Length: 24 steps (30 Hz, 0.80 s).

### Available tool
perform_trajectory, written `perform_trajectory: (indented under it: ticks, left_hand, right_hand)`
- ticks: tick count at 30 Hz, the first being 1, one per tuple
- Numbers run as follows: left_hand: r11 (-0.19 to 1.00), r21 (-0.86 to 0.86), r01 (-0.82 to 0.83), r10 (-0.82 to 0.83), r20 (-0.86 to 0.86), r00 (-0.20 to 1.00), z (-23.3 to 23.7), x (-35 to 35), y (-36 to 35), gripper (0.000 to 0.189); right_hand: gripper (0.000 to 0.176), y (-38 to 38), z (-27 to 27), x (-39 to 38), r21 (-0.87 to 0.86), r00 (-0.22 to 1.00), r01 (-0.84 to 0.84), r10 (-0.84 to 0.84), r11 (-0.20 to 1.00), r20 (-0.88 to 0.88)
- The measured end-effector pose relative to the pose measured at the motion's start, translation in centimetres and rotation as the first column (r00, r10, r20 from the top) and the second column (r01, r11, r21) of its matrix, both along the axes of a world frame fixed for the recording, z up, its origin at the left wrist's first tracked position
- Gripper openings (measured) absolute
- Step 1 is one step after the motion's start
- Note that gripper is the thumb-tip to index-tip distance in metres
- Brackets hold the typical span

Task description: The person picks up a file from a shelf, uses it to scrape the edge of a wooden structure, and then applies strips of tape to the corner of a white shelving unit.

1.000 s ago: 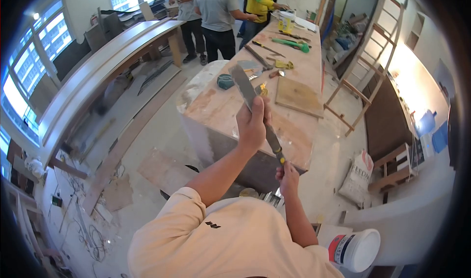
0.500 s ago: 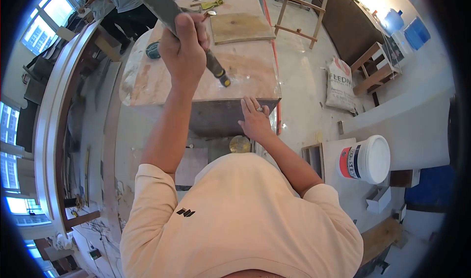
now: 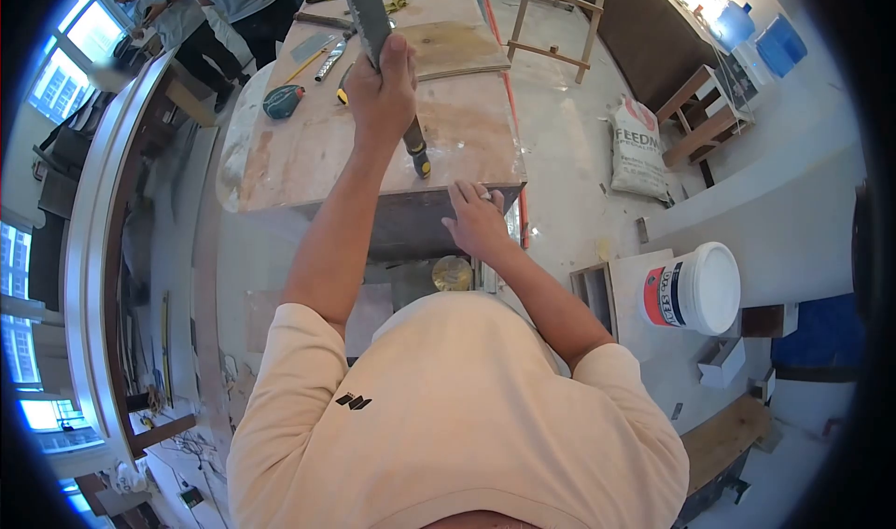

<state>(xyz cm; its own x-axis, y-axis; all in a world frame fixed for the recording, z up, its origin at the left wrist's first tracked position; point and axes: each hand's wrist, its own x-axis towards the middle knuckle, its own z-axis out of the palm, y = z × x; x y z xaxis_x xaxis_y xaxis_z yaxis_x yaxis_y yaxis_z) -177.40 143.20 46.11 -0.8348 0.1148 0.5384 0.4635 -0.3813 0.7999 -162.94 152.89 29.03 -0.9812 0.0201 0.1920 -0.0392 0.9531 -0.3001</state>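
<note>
My left hand is raised over the workbench, fingers wrapped round a long tool. Its broad, flat grey part points up and away from me, whitish specks along one side. The dark lower end, tipped with yellow, hangs below my fist close over the bench top; my palm hides the middle. My right hand, a ring on one finger, rests with fingers stretched out at the front edge of the bench near its right corner. A teal and dark tape measure lies left of my left hand.
Beyond my left hand lie a plywood board, a hammer and several small tools. An easel-like wooden frame, a printed sack and a white bucket stand to the right. Two people stand at the far left.
My left hand has swung right, and the long tool is more upright and farther from me. The tape measure and small tools behind it show more. My right hand stays at the bench edge.
</note>
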Motion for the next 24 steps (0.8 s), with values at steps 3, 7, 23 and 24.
perform_trajectory:
  ticks: [3, 7, 23, 24]
  left_hand:
    - [0.999, 0.017, -0.027, 0.026, 0.043, 0.999, 0.1, -0.9, 0.0, 0.042]
    - [0.982, 0.157, -0.107, 0.081, 0.161, 0.984, -0.1, -3.1, -1.9, 0.039]
    - [0.606, 0.566, -0.559, -0.126, 0.763, 0.634, -12.0, -4.3, -16.8, 0.034]
    - [0.613, 0.557, -0.561, -0.139, 0.775, 0.617, -12.5, -4.3, -17.2, 0.034]
  right_hand:
    - [0.056, -0.1, 0.1, -1.5, -0.079, 0.999, 0.028, -0.03, 0.996, -0.027]
    - [0.048, -0.3, -0.8, -3.7, -0.565, 0.994, 0.086, -0.108, 0.82, -0.004]
    - [0.03, 1.5, 5.2, 0.5, -0.758, 0.959, -0.005, 0.211, -0.652, -0.187]
    - [0.029, 1.4, 4.9, 0.3, -0.753, 0.962, 0.005, 0.208, -0.658, -0.176]
